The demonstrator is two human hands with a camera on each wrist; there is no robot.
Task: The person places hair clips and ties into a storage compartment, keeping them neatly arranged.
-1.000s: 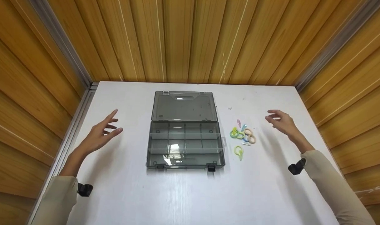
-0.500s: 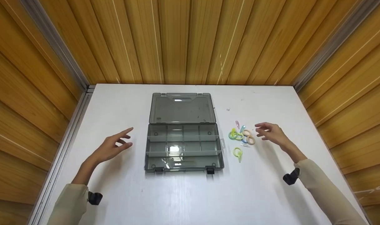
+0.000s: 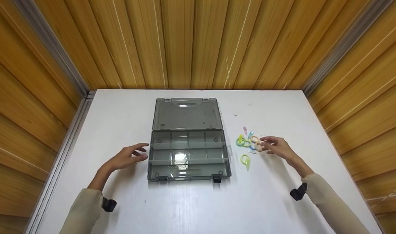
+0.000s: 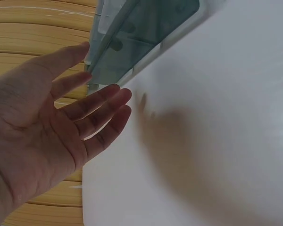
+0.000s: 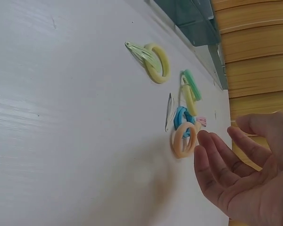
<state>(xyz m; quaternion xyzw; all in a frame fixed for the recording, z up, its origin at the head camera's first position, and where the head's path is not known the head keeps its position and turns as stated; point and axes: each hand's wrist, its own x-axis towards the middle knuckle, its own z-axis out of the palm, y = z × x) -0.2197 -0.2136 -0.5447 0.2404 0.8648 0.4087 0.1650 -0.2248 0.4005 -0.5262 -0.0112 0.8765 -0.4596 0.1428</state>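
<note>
My left hand is at the left side of the grey see-through compartment box, fingertips right at its rim, fingers loosely spread. In the left wrist view, the palm shows nothing held. My right hand hovers at the right of a small pile of hair ties and snap hair clips, fingers relaxed. Its fingertips overlap a peach hair tie in the head view. Beside that lie a blue hair tie and a white snap clip. Nearer the front, a yellow hair tie lies with a pale green snap clip.
The box's lid lies folded back behind it. A pink snap clip and a light blue snap clip lie at the pile's far side. Wood-patterned walls border the white table.
My left hand has moved right and nearer to the box's left side. My right hand has moved left and toward me, up to the hair ties. The view has shifted slightly.
</note>
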